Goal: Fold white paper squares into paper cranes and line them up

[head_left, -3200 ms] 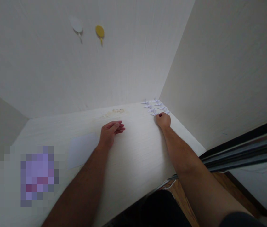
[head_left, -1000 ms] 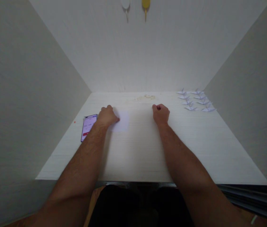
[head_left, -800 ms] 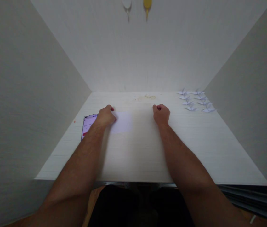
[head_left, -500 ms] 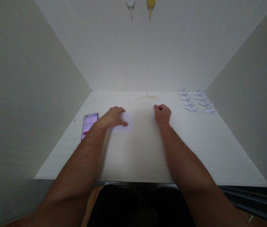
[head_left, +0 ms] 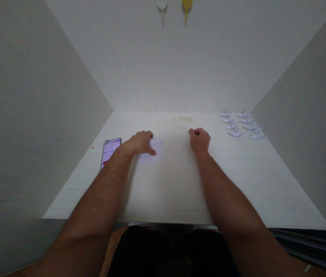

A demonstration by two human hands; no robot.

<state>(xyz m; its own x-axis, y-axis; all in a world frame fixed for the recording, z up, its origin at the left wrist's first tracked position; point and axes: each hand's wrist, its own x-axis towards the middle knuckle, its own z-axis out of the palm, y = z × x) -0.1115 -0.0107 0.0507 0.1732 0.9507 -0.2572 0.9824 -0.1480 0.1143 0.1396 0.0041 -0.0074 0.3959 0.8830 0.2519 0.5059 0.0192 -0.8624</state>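
Observation:
A small white sheet of paper (head_left: pixel 157 148) lies flat on the pale table (head_left: pixel 168 188). My left hand (head_left: pixel 143 143) rests over the paper's left part, thumb and fingers spread apart with the sheet showing between them. Part of the paper is hidden under that hand. To the right, my right hand (head_left: pixel 200 139) is closed in a fist on the tabletop, apart from the paper. Nothing shows in its curled fingers.
Several folded white paper cranes (head_left: pixel 236 134) stand in two columns at the back right. A phone (head_left: pixel 111 150) with a lit screen lies at the left, partly behind my forearm. Walls (head_left: pixel 180 69) enclose the table. Brownish marks (head_left: pixel 184 119) lie near the back wall.
Both hands keep nearly the same pose and place. The whole view has shifted slightly, and the left thumb and fingers remain over the paper.

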